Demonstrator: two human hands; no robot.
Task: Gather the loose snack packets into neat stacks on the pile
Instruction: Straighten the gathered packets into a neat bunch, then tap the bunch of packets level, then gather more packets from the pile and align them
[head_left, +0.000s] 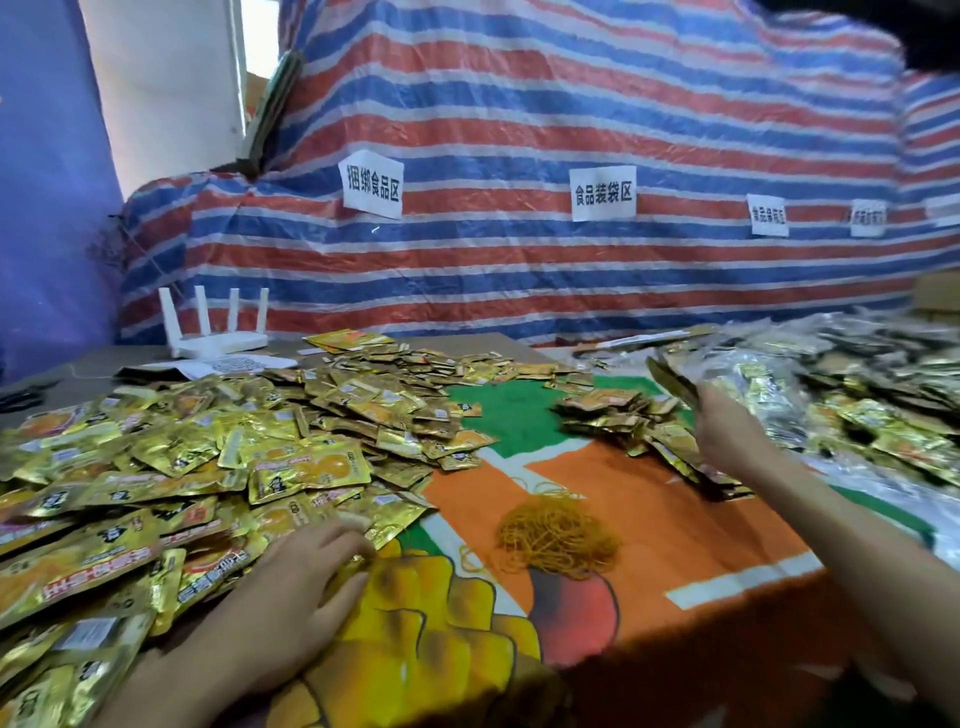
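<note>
- Left hand (306, 587), left of the rubber-band heap (558, 535): grip wide, resting on the packet pile (182, 467).
- Right hand (727, 431), right of that heap: grip holding a packet stack (672, 376).

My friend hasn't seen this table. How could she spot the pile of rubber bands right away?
Look at the orange-and-green printed cloth below the striped tarp. On its bare orange part, right of the big heap of gold snack packets, sits the pile of rubber bands. It's a tangly nest of thin yellow-orange loops, not flat shiny packets.
</note>
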